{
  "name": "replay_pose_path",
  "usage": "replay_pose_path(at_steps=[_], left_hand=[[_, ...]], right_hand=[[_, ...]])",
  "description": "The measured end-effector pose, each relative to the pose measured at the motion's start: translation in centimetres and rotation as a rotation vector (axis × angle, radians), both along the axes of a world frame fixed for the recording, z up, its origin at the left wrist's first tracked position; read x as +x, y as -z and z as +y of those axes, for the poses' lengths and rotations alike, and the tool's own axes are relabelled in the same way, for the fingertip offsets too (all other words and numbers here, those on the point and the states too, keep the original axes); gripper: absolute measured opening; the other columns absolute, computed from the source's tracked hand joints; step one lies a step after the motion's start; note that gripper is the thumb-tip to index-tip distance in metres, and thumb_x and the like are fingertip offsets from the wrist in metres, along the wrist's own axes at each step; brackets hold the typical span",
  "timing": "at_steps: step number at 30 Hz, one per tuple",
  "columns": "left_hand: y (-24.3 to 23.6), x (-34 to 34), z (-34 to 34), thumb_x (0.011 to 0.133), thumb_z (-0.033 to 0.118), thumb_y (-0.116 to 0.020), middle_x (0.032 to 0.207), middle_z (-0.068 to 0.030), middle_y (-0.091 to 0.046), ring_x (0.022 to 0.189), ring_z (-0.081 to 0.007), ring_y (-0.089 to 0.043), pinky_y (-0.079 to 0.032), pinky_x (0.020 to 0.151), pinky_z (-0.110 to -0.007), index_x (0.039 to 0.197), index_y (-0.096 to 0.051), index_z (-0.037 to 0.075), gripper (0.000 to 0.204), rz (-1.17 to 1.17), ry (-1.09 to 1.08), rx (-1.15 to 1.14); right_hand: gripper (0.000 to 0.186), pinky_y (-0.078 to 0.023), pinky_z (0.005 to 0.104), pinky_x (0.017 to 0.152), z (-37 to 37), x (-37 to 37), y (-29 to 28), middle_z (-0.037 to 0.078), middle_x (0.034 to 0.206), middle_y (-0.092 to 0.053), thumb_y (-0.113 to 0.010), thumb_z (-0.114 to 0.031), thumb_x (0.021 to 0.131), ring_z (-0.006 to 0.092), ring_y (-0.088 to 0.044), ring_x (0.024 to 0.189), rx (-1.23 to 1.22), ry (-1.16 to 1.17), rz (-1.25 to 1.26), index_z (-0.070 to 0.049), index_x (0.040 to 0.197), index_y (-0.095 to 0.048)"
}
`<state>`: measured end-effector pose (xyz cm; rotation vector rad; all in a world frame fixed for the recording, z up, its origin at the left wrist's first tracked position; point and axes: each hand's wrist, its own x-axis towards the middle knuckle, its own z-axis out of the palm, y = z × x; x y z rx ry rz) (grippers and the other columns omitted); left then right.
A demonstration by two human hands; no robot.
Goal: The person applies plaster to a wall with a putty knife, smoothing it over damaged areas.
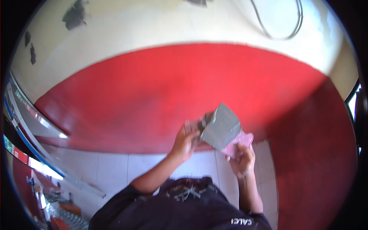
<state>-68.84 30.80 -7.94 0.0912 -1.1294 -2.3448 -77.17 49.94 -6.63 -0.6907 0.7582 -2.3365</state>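
In front of the red wall, my right hand (243,161) is closed on the pink handle of a scraper (238,144). Its broad, squarish face (222,126) is grey and tilted, and looks smeared with paste. My left hand (184,142) is closed, to the left of that face, around a second thing (205,119) with dark grey stuff along its edge. The scraper face covers much of it, and its kind cannot be made out. The two held things touch or overlap.
The wall ahead is red below (161,96) and cream above, with dark grey patches (74,15) at upper left. A looped cable (281,37) hangs at the top right. Metal-framed panels (42,153) and a ribbed clear object (63,214) stand at left. Pale tiles (111,165) cover the floor.
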Motion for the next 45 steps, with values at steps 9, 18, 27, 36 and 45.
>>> replay_pose_path(at_steps=[9, 18, 27, 36, 45], left_hand=[[2.7, 12.3, -3.1, 0.082, 0.002, -0.047, 0.109, -0.0139, -0.058, 0.092, -0.0257, -0.064, -0.057, 0.072, -0.042, 0.124, -0.039, 0.004, 0.043, -0.132, 0.123, 0.112], [4.0, 24.9, -21.5, 0.079, 0.0, -0.045, 0.111, -0.016, -0.057, 0.09, -0.0293, -0.064, -0.059, 0.067, -0.044, 0.124, -0.037, 0.002, 0.045, -0.136, 0.228, 0.094], [4.2, 30.9, -34.4, 0.079, 0.001, -0.045, 0.104, -0.015, -0.06, 0.083, -0.0262, -0.066, -0.059, 0.058, -0.036, 0.12, -0.04, 0.001, 0.041, -0.143, 0.29, 0.074], [5.8, 34.9, -40.6, 0.077, 0.0, -0.045, 0.107, -0.0159, -0.059, 0.087, -0.0277, -0.065, -0.059, 0.067, -0.039, 0.12, -0.04, -0.001, 0.043, -0.167, 0.342, 0.091], [5.8, 34.9, -44.6, 0.079, 0.001, -0.044, 0.104, -0.0177, -0.059, 0.08, -0.0283, -0.067, -0.06, 0.065, -0.039, 0.118, -0.04, -0.003, 0.039, -0.131, 0.327, 0.112]], right_hand=[[0.037, -0.049, 0.0298, 0.062, -8.6, 7.4, -17.9, 0.009, 0.097, -0.059, -0.05, -0.005, 0.083, 0.0175, -0.059, 0.081, -0.018, 0.427, 0.263, 0.003, 0.119, -0.046], [0.032, -0.05, 0.0378, 0.073, -27.9, 10.6, -30.7, 0.023, 0.088, -0.062, -0.046, -0.005, 0.084, 0.0338, -0.063, 0.077, 0.573, 1.446, 1.137, 0.002, 0.115, -0.055], [0.04, -0.049, 0.0452, 0.073, -43.3, 13.1, -30.8, 0.019, 0.114, -0.057, -0.047, 0.001, 0.081, 0.039, -0.061, 0.086, 0.703, 1.833, 1.384, -0.002, 0.121, -0.048], [0.036, -0.05, 0.0403, 0.063, -43.5, 17.5, -30.3, 0.019, 0.066, -0.06, -0.038, -0.024, 0.096, 0.0354, -0.062, 0.066, 0.609, 1.822, 0.996, 0.005, 0.086, -0.058], [0.031, -0.045, 0.0434, 0.082, -44.8, 14.2, -35.2, 0.028, 0.092, -0.062, -0.045, -0.011, 0.072, 0.041, -0.059, 0.092, 0.918, 1.588, 0.863, 0.007, 0.093, -0.059]])
